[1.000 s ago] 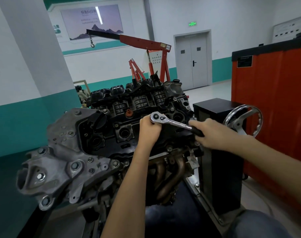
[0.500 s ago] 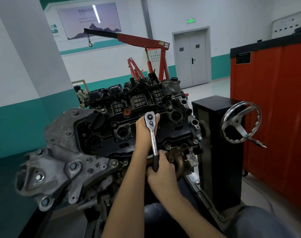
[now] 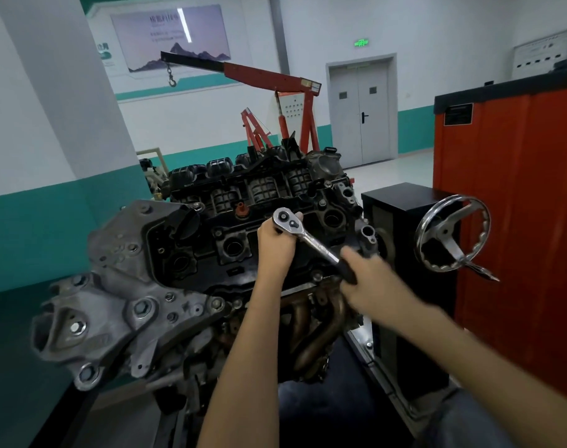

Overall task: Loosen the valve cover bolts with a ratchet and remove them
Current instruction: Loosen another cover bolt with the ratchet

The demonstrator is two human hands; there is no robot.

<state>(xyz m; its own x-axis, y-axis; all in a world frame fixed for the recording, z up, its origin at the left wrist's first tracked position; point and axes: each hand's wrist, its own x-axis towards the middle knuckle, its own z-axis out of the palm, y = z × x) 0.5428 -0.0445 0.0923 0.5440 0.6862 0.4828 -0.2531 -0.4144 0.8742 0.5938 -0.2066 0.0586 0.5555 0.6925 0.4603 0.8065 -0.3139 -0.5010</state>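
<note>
One bolt under work, hidden beneath the round head of the ratchet (image 3: 287, 219), toward the right half of the black valve cover (image 3: 194, 250) on top of the engine (image 3: 139, 305). Cannot tell how far out of its thread, nor whether seated square in a socket. Cupped round that head from below, left hand (image 3: 275, 250), fingers curled about it, steadying. Wrapped round the black grip at the other end, right hand (image 3: 369, 279), fingers closed on it, blurred and so probably moving. Handle slanting down and to the right, across the cover's near edge.

Risks, as a judgement from this pose alone. With a tilted head under a hard pull: slips off the bolt, rounds the hex, throws the right knuckles against the cast boss (image 3: 368, 235) just beside them or down onto the exhaust manifold (image 3: 314, 318) below. With any rocking of the tool: pinches the left fingers between head and cover. With the thread at its end and no catching hand ready: loses the bolt into one of the open plug wells (image 3: 232, 250) nearby, or among the manifold pipes. With the direction lever set backward: tightens instead of loosening; setting too small to read.

Further right, chrome handwheel (image 3: 452, 234) on the engine stand (image 3: 401, 205), near the right forearm: risks a knock on a long stroke. Beyond, red cabinet (image 3: 518, 205) and engine hoist (image 3: 269, 76), well apart, no likely part in any of this.
</note>
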